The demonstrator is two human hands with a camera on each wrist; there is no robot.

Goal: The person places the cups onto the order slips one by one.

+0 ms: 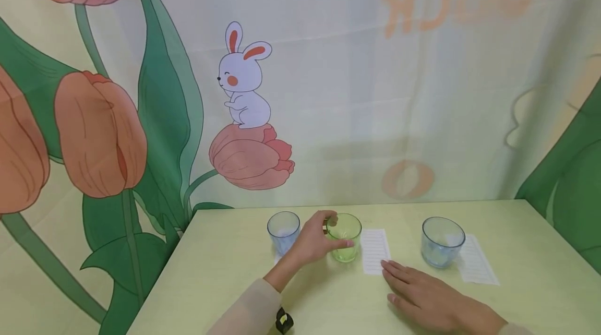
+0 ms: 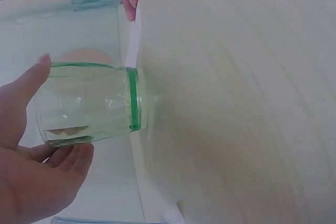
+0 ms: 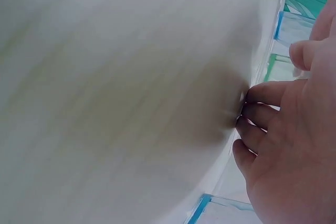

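My left hand (image 1: 312, 238) grips a green clear glass (image 1: 345, 252) near its rim, thumb on the near side and fingers round the far side. In the left wrist view the glass (image 2: 89, 103) stands upright, its base right at the tabletop. Just right of it lies a printed white paper slip (image 1: 374, 251) with rows of lines. My right hand (image 1: 424, 296) is spread palm down, its fingertips at the slip's near right corner. In the right wrist view the fingertips (image 3: 251, 98) of this hand meet the table surface.
A blue clear glass (image 1: 281, 226) stands left of the green one, partly behind my left hand. Another blue glass (image 1: 439, 254) stands to the right, beside a second paper slip (image 1: 476, 262). Behind the pale table (image 1: 202, 272) hangs a printed curtain (image 1: 338, 90).
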